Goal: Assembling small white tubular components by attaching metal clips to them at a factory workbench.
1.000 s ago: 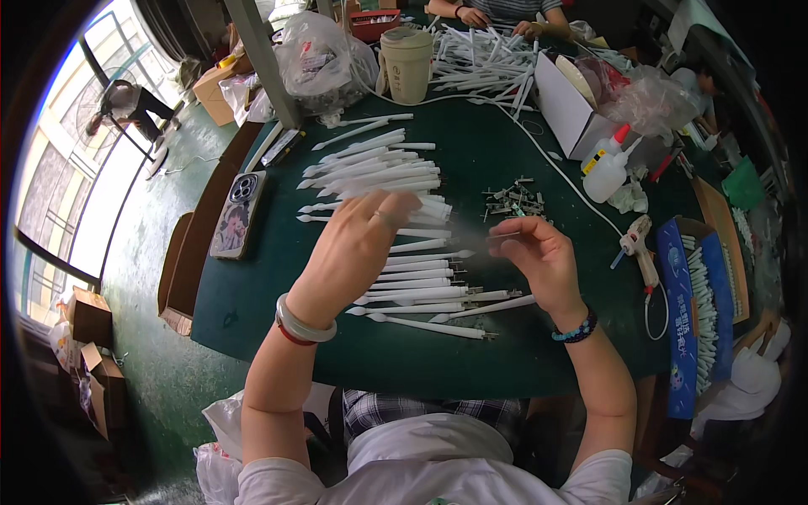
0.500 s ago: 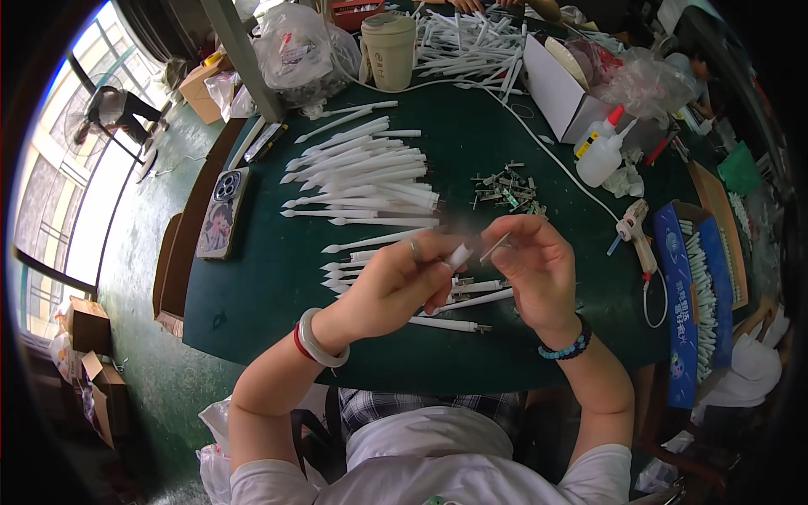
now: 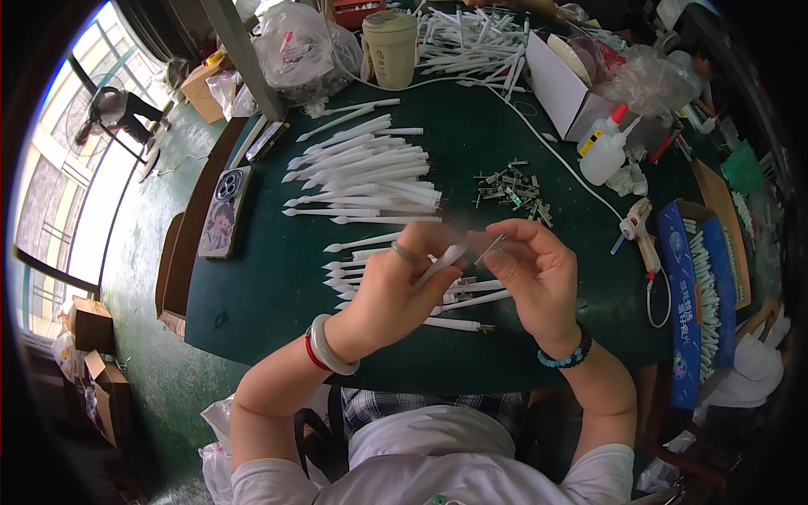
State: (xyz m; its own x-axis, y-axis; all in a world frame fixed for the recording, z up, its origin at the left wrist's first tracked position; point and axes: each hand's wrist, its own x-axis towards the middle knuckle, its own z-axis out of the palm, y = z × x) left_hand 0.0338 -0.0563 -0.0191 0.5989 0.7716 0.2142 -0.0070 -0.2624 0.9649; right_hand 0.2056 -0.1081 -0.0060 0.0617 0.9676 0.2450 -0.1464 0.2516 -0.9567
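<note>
My left hand (image 3: pixel 396 286) is closed round a white plastic candle (image 3: pixel 442 265), its flame-shaped tip pointing up and right. Close by on the right, my right hand (image 3: pixel 534 273) pinches a small thin metal piece (image 3: pixel 491 248) between thumb and fingertips. The space between the two hands is blurred, so I cannot tell whether the piece touches the candle. Several similar candles (image 3: pixel 459 324) lie beneath my hands, some with metal parts at their blunt ends. Beyond my left hand spreads a larger group of white candles (image 3: pixel 370 172). Small metal parts (image 3: pixel 513 194) lie heaped behind my right hand.
On the right are a glue gun (image 3: pixel 637 225), a white squeeze bottle (image 3: pixel 603 160) and a blue box (image 3: pixel 677 311) of white sticks. A phone (image 3: pixel 224 215) lies at the left edge. A lidded cup (image 3: pixel 390 50) and a heap of white candles (image 3: pixel 471 46) stand farther back.
My left hand has turned the candle, so its pointed tip now faces up and right where a blunt end showed before. My right hand keeps its pinch, nearly in place.
</note>
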